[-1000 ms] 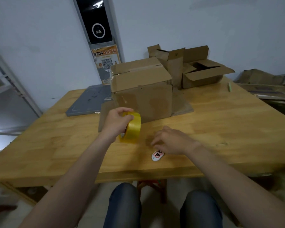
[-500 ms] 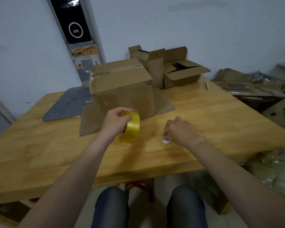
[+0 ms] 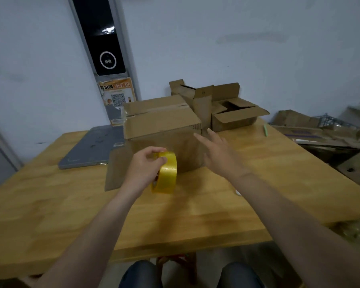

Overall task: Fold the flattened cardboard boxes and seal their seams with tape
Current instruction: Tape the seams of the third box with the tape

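At the far left a grey slab (image 3: 92,146) lay flat on the wooden table (image 3: 50,204), its near corner just beside a cardboard sheet (image 3: 115,175). Above it on the wall hung a black panel (image 3: 104,38) with a round ring, and under that a poster (image 3: 117,94) with a QR code. The cardboard sheet ran under the box (image 3: 162,125), which stood mid-table with its top flaps folded shut and a seam running across the top.

The left hand (image 3: 143,169) was in front of the box, fingers and thumb curled over the upper rim of the yellow tape (image 3: 167,177), holding the roll on edge. Its lower rim was down at the table, though whether it touched the wood could not be told. The roll sat just before the box's front face.

To the right, the right hand (image 3: 218,154) reached forward with fingers straight and spread, holding nothing. Its tips were by the box's right front corner; contact could not be made out. A small white thing (image 3: 238,192) lay on the table beside the right forearm, mostly hidden.

Behind the box stood open boxes (image 3: 235,115) with flaps up, touching one another. Further right a green pen (image 3: 265,129) lay near the table's edge. Beyond the table a cardboard pile (image 3: 295,121) rested lower down.
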### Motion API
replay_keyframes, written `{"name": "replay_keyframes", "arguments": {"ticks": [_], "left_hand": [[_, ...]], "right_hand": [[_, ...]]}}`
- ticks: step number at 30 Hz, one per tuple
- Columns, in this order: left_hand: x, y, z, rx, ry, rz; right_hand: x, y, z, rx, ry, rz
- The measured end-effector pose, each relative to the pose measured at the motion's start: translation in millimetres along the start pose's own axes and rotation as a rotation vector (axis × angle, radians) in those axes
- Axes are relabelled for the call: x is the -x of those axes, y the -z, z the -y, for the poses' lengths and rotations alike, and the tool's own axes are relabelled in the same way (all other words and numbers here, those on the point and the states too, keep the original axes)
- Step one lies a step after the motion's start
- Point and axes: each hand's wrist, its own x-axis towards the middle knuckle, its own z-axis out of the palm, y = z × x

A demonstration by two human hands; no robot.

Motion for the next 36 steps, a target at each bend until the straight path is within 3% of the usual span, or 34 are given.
{"name": "replay_keyframes", "arguments": {"ticks": [6, 9, 13, 17, 23, 25, 29, 36], "left_hand": [[2, 47, 2, -0.023, -0.026, -0.126], [6, 65, 4, -0.115, -0.109, -0.186], [14, 84, 8, -0.188, -0.198, -0.303], [25, 105, 14, -0.112, -0.210, -0.392], [49, 139, 14, -0.172, -0.219, -0.530], [55, 151, 14, -0.239, -0.244, -0.573], [52, 166, 11, -0.275, -0.261, -0.665], [39, 148, 1, -0.255, -0.180, -0.701]], "right_hand": [[-54, 9, 41, -0.270, -0.196, 0.088], [-56, 8, 51, -0.256, -0.246, 0.035], [-43, 1, 78, -0.186, -0.179, -0.005], [-23, 0, 126, -0.229, -0.109, 0.016], [-14, 1, 177, -0.262, 0.279, 0.149], [-25, 4, 181, -0.257, 0.336, 0.091], [-57, 8, 183, -0.166, 0.333, -0.010], [-125, 9, 181, -0.105, 0.240, 0.051]]}}
